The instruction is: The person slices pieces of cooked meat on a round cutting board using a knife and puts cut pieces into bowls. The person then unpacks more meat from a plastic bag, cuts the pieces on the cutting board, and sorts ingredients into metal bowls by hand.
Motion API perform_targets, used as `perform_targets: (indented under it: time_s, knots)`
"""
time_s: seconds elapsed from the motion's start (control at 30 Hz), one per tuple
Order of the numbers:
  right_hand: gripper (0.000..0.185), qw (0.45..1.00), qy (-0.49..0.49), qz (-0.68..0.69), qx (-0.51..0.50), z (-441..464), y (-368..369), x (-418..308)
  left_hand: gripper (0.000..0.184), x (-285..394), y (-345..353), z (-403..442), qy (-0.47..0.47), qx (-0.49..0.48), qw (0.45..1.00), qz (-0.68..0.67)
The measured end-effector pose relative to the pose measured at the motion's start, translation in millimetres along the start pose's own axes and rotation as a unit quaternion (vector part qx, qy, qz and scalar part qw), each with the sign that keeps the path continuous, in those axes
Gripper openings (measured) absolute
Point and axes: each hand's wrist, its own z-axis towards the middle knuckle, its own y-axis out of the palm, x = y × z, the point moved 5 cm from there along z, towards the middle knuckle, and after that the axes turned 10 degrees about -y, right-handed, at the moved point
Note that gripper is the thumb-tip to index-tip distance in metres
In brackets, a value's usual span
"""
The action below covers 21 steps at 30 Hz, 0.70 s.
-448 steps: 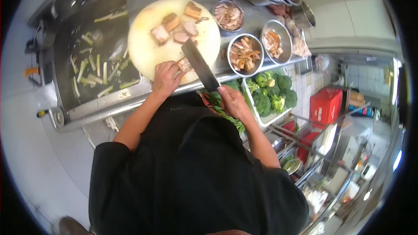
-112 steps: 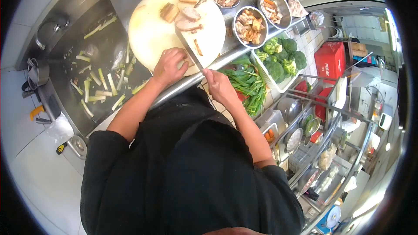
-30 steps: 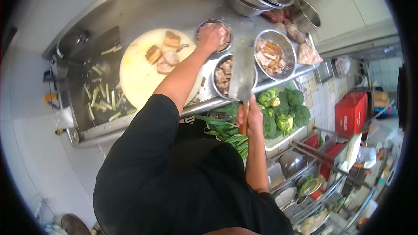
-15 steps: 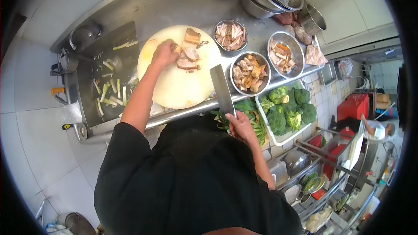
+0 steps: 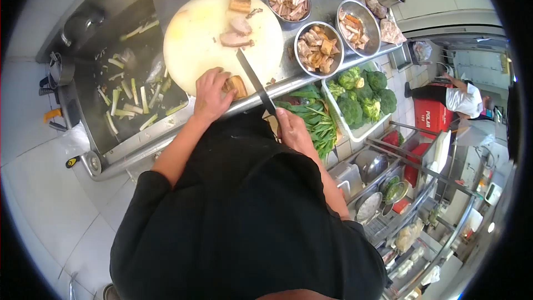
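Note:
My left hand point(image 5: 212, 95) is at the near edge of the round white cutting board point(image 5: 191, 28), its thumb and fingers around a piece of browned pork point(image 5: 237, 85). My right hand point(image 5: 294, 129) grips the handle of a cleaver point(image 5: 255, 80), whose blade is turned nearly edge-on over the board, just right of that piece. Farther up the board lie two cut slices of pork point(image 5: 236, 39) and a browned chunk of pork point(image 5: 240, 3), with small scraps beside them.
Right of the board stand a bowl of pork strips point(image 5: 288, 3), a bowl of pork chunks point(image 5: 318, 49) and a colander of cut meat point(image 5: 360, 26). Broccoli point(image 5: 361, 97) fills a white tray. Scallion pieces point(image 5: 133, 91) lie in the sink. A co-worker point(image 5: 463, 99) stands far right.
My left hand has come down the board toward me and now has a pork piece at the near edge. The cleaver has turned edge-on and swung over the board. The view has shifted.

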Motion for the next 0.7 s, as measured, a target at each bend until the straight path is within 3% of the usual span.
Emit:
perform_targets:
  time_s: [0.03, 0.13, 0.17, 0.27, 0.37, 0.57, 0.7]
  knots:
    - [0.055, 1.0, -0.001, -0.002, 0.005, -3, 8, -3, 0.038, 0, -3, 0, 0.071, -0.015, 0.997, -0.021]
    - [0.055, 0.999, -0.004, -0.031, 0.015, -8, 25, -9, 0.034, 2, -2, 3, 0.112, -0.121, 0.986, -0.036]
    - [0.052, 0.999, 0.034, -0.016, -0.003, -12, 28, -10, 0.03, 4, -2, 6, 0.117, -0.123, 0.985, -0.033]
    - [0.05, 0.998, -0.004, -0.053, 0.03, -21, 34, -3, 0.031, 4, -2, 7, 0.113, -0.145, 0.983, -0.011]
    - [0.047, 0.998, 0.021, -0.063, 0.02, -32, 39, -6, 0.033, 2, 3, 7, 0.098, -0.161, 0.982, 0.012]
    - [0.041, 0.975, -0.103, -0.179, 0.086, 10, 71, -10, 0.045, -4, 8, 0, 0.091, -0.158, 0.983, 0.004]
    - [0.042, 0.919, -0.164, -0.342, 0.109, 17, 53, -24, 0.045, -14, -8, 0, 0.022, -0.106, 0.994, 0.021]
